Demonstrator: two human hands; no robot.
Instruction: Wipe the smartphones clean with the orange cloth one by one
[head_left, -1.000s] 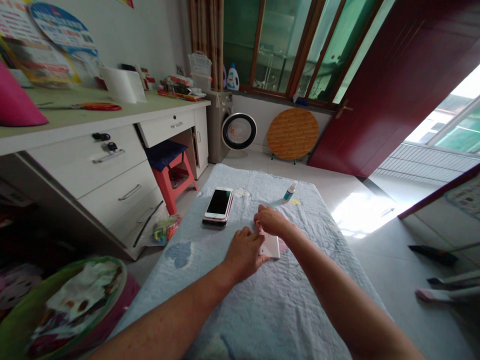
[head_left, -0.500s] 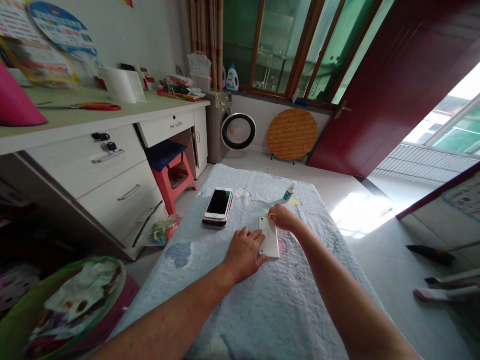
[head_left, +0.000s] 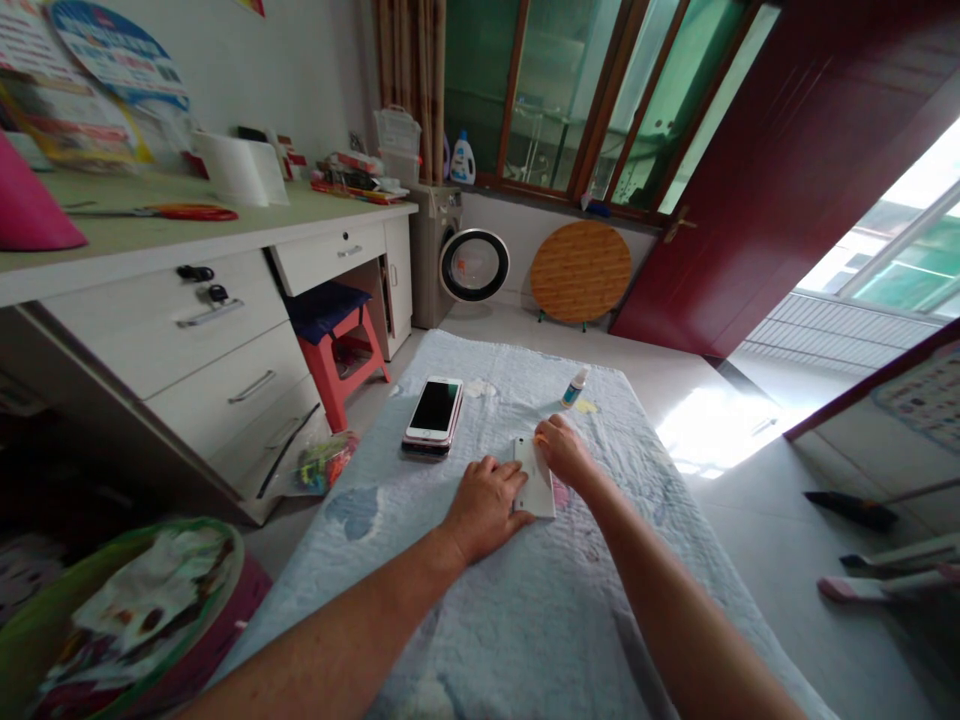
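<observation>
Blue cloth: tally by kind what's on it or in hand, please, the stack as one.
Phone stack: 1
Phone at left hand: 1
Bottle: 1
Orange item in right hand, mostly hidden: 1
Total: 4

No legible text or numbers.

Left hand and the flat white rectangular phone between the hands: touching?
Touching. Head view: the left hand lays its fingers over the left edge of the flat white rectangular phone, thumb at its near end.
</observation>
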